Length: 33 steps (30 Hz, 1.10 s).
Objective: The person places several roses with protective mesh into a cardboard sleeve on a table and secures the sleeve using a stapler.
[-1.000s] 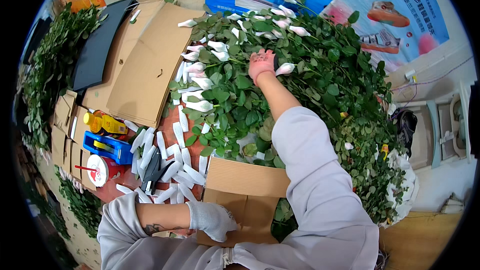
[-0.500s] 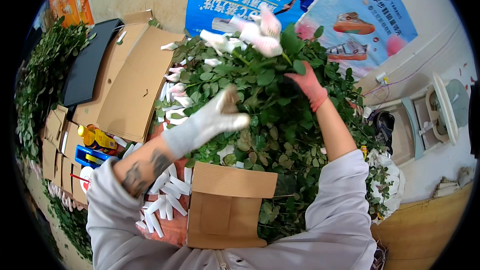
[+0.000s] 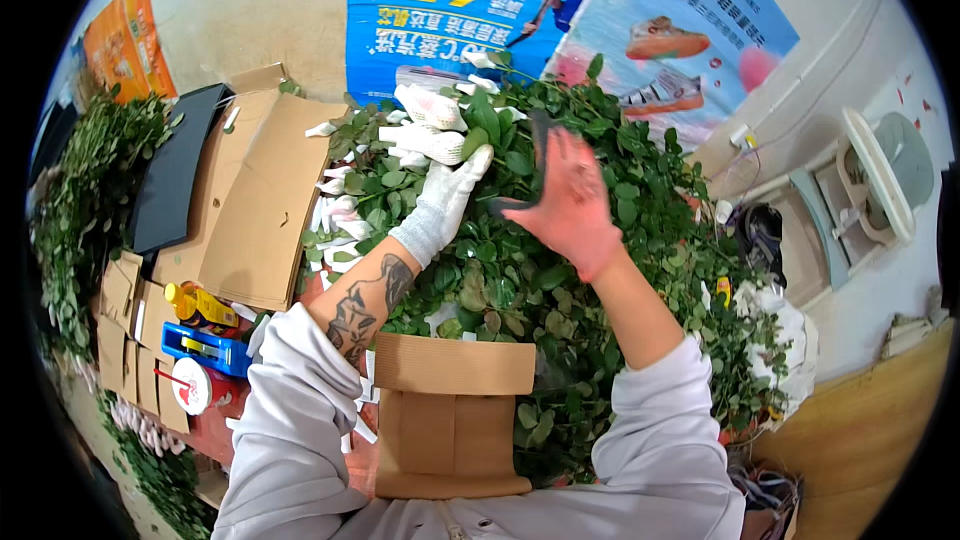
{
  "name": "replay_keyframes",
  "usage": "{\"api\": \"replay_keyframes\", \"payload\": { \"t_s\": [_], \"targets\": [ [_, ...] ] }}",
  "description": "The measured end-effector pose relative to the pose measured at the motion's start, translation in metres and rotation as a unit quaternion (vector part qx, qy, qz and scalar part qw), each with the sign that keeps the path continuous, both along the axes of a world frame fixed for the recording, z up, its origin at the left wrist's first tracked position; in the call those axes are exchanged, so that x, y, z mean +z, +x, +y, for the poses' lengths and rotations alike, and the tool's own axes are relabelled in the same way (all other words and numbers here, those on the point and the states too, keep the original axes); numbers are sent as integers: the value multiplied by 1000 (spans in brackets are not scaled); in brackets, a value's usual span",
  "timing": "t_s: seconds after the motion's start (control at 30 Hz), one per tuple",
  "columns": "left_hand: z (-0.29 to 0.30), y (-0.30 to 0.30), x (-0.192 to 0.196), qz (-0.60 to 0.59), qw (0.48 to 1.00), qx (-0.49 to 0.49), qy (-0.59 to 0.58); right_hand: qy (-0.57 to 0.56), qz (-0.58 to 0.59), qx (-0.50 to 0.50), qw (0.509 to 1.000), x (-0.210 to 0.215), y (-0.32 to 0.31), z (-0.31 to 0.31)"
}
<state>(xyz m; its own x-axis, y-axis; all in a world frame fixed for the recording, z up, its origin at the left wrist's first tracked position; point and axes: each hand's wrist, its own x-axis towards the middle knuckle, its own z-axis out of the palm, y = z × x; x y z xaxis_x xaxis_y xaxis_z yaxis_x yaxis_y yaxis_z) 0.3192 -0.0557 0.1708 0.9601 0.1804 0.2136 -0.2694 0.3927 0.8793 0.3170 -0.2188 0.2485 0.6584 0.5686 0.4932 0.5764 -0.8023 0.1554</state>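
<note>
The white-knit-gloved left hand (image 3: 440,204) is at a bunch of white, mesh-sleeved flower buds (image 3: 430,110) over leafy green stems (image 3: 645,230); its fingers are partly hidden, so I cannot tell whether they grip. The pink-and-black-gloved right hand (image 3: 570,202), just beside, spreads thumb and fingers apart.

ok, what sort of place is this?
Likely a flower-packing workspace, maybe a small one: heaped leafy stems, white-sleeved buds, and flat cardboard sheets beside them.
</note>
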Motion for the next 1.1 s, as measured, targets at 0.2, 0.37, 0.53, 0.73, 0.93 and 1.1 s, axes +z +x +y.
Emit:
{"api": "replay_keyframes", "payload": {
  "t_s": [0.2,0.37,0.53,0.73,0.93,1.1],
  "targets": [
    [-1,-18,32,-181,820,21,542,252,221,226,915,-7,48,-13],
    [16,-5,31,-93,841,34,532,394,325,197,837,9,63,-47],
    [20,7,-4,52,611,49,788,376,228,123,890,21,58,-72],
    [49,37,15,90,646,-77,754,377,235,153,883,23,53,-110],
    [78,34,43,151,840,-289,434,565,377,90,728,21,63,-158],
    [59,34,34,126,890,-393,196,371,224,316,844,-23,47,-92]
  ]
}}
